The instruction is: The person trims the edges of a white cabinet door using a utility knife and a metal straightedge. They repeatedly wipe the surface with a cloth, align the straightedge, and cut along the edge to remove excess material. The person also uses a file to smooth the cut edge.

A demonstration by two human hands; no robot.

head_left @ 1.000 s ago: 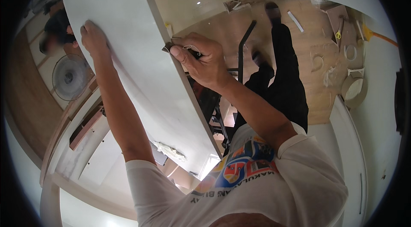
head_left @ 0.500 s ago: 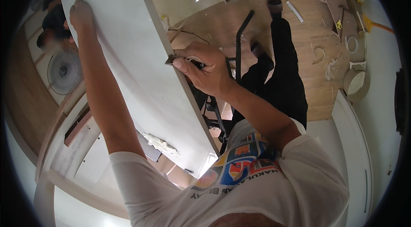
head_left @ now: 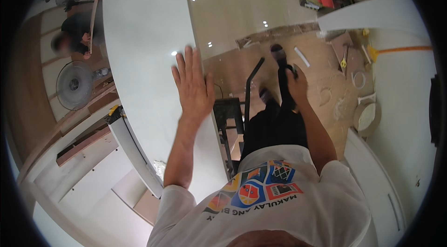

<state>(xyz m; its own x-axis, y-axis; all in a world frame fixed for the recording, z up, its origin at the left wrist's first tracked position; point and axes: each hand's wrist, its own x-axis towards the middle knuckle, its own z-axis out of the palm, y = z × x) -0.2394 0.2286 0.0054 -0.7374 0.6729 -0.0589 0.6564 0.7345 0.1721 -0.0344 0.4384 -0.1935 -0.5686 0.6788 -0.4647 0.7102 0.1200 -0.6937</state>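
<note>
A single fisheye view sits on the person's head and faces steeply down along their own body, so the shirt fills the lower edge and the floor (head_left: 326, 93) lies far below. The left hand (head_left: 193, 86) is near the lens, laid flat on a glossy white panel (head_left: 144, 60) that runs up the left half. Straight edges bow toward the dark round rim. A second person (head_left: 74, 42) shows small at far left.
</note>
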